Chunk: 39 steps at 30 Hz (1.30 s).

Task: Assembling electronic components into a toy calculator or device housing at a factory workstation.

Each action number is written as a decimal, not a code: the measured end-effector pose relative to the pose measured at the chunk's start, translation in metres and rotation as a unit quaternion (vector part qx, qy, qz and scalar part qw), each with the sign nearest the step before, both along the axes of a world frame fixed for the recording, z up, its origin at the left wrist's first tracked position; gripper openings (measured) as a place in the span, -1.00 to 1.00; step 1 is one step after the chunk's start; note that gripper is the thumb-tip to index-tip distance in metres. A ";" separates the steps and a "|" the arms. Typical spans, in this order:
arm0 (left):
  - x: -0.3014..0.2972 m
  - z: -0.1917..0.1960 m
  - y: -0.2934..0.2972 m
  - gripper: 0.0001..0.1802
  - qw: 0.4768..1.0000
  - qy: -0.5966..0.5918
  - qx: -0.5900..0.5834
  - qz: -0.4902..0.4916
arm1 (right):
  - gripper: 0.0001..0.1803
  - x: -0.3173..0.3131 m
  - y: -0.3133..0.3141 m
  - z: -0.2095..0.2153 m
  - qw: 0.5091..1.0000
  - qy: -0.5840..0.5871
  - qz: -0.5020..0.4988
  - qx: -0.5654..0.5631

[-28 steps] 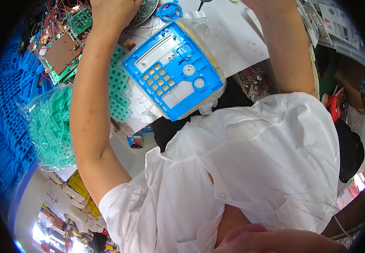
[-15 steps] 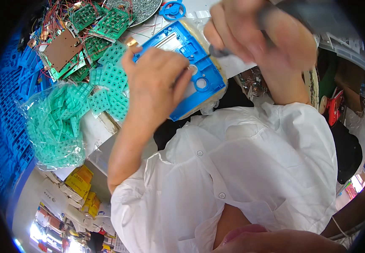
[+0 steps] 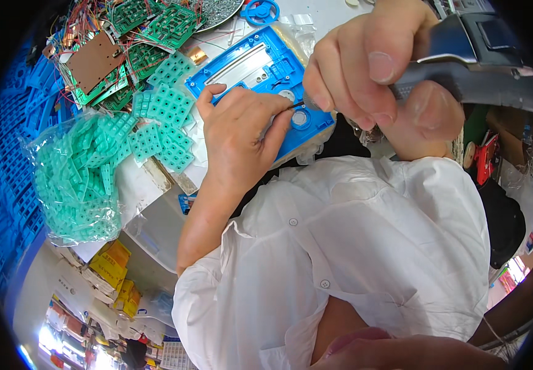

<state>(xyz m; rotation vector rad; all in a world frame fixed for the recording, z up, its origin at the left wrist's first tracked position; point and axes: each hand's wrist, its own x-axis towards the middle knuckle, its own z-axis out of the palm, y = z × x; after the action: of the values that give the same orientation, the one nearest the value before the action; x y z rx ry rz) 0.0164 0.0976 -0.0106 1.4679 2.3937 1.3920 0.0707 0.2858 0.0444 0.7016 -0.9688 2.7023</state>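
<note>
A blue plastic casing (image 3: 278,54) with round openings and a long pale strip lies on the table in front of me. My left hand (image 3: 241,123) rests over its near left part, thumb and forefinger pinched together near a round opening; what they hold is too small to make out. In my right hand (image 3: 380,74) is a dark grey power screwdriver (image 3: 430,77), held over the casing's right side. Its thin dark bit (image 3: 297,105) reaches the left fingertips. The right hand hides part of the casing.
Left of the casing lie green rubber keypads (image 3: 168,105), more of them in a clear plastic bag (image 3: 78,191). Behind them are wired green circuit boards (image 3: 171,26), a dish of screws (image 3: 220,12) and a blue wheel-shaped part (image 3: 260,11). Blue plastic parts (image 3: 10,154) pile up at far left.
My right hand has come down and inward with the screwdriver, bringing its bit to the left fingertips. My left hand has shifted slightly right and down.
</note>
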 end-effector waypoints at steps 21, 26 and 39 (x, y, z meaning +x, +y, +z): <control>0.019 -0.004 -0.008 -0.44 0.961 0.149 -0.230 -0.039 | -0.60 0.015 0.007 0.013 0.982 -0.158 -0.087 0.057; 0.021 -0.004 -0.006 -0.42 0.957 0.174 -0.230 -0.027 | -0.63 0.010 0.008 -0.005 0.978 -0.165 -0.070 0.109; 0.022 -0.012 -0.006 -0.43 0.968 0.178 -0.178 -0.002 | -0.74 0.004 0.008 -0.018 0.936 -0.080 -0.039 0.339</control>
<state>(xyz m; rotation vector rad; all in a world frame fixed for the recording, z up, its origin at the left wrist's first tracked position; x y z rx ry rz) 0.0386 0.0917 -0.0225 1.7293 2.6516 0.6816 0.0748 0.2937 0.0267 0.5219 -1.9629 2.3546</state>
